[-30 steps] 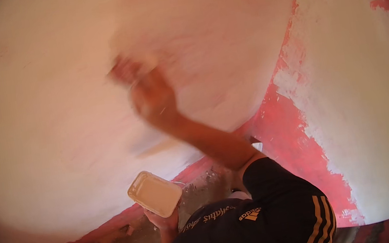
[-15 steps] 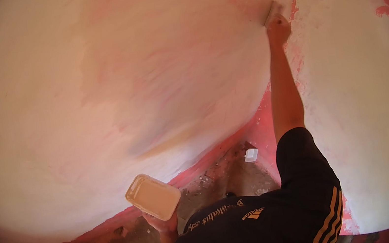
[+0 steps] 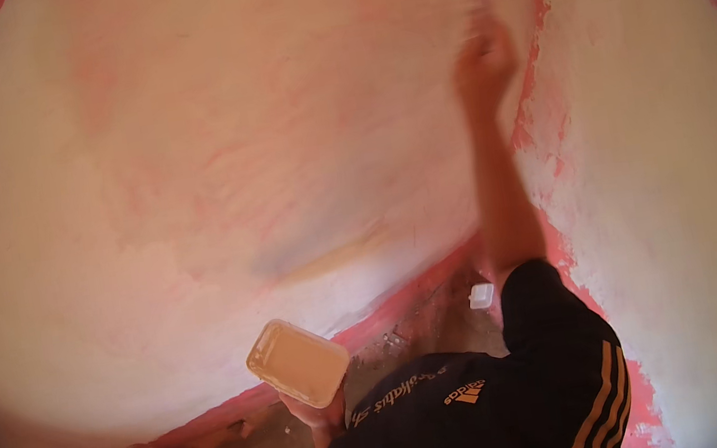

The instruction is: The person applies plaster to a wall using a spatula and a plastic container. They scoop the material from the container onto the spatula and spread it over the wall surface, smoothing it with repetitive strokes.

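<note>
Two walls (image 3: pixel 187 175), whitish paint over pink, red strip along base. One tub (image 3: pixel 297 362), cream paint inside, low centre; left hand (image 3: pixel 316 413) clamped under it. One small white box (image 3: pixel 481 296) on floor near corner. Right hand (image 3: pixel 483 69) raised at corner, fist around blurred brush (image 3: pixel 483 0).

Two packages show, and no labels, signs or screens. A rectangular tub (image 3: pixel 297 362) of pale yellowish, see-through plastic with rounded corners sits low and left of centre, tilted with its open top facing up; the left hand (image 3: pixel 319 411) grips it from beneath, and it is filled with a creamy off-white mass. A much smaller white, squarish container (image 3: pixel 481 296) lies on the dusty floor (image 3: pixel 419 330) near the corner where the two walls meet, well apart from the tub; its details are too small to tell
</note>
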`<move>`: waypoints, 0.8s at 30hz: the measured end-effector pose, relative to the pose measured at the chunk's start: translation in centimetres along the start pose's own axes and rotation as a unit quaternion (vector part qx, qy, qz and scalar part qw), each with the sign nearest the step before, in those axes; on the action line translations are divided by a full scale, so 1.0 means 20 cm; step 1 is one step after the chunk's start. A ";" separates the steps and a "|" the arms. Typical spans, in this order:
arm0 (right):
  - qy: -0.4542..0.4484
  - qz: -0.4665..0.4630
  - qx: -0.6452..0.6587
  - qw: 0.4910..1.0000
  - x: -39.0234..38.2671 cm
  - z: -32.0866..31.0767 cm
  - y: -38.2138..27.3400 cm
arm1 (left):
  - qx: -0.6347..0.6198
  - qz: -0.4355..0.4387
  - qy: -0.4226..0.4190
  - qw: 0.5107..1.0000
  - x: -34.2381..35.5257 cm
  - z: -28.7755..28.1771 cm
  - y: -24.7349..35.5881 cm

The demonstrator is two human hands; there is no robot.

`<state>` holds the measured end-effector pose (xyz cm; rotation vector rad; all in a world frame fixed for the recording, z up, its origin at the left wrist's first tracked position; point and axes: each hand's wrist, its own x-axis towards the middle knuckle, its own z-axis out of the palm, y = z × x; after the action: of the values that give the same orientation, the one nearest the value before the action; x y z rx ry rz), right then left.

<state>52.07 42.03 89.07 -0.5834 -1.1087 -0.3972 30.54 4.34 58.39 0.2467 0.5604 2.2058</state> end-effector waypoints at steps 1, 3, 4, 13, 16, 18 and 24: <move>0.045 0.008 -0.073 0.996 0.16 -0.07 0.30 | 0.037 0.009 -0.002 0.999 -0.02 0.07 -0.03; 0.027 0.137 -0.199 0.970 0.33 -0.19 0.71 | -0.054 -0.028 0.024 0.998 -0.05 0.19 -0.11; 0.028 0.139 -0.198 0.970 0.31 -0.19 0.77 | -0.084 -0.038 0.036 0.995 -0.06 0.22 -0.16; -0.223 -0.177 0.245 0.927 -0.20 -0.09 -0.28 | 0.211 0.110 -0.031 0.971 -0.12 0.56 -0.65; -0.086 -0.142 0.226 0.960 0.07 -0.09 0.13 | 0.358 0.187 -0.054 0.913 -0.20 0.64 -0.80; 0.019 -0.107 0.088 0.990 0.35 -0.12 0.66 | 0.242 0.106 -0.015 0.964 -0.27 0.72 -0.85; 0.075 0.035 -0.125 0.989 0.84 -0.41 1.78 | 0.277 0.084 -0.015 0.957 -0.33 0.78 -1.03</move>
<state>84.98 64.76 93.28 -0.7982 -0.8978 -0.5145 54.30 15.59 62.48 0.6387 1.1755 2.1557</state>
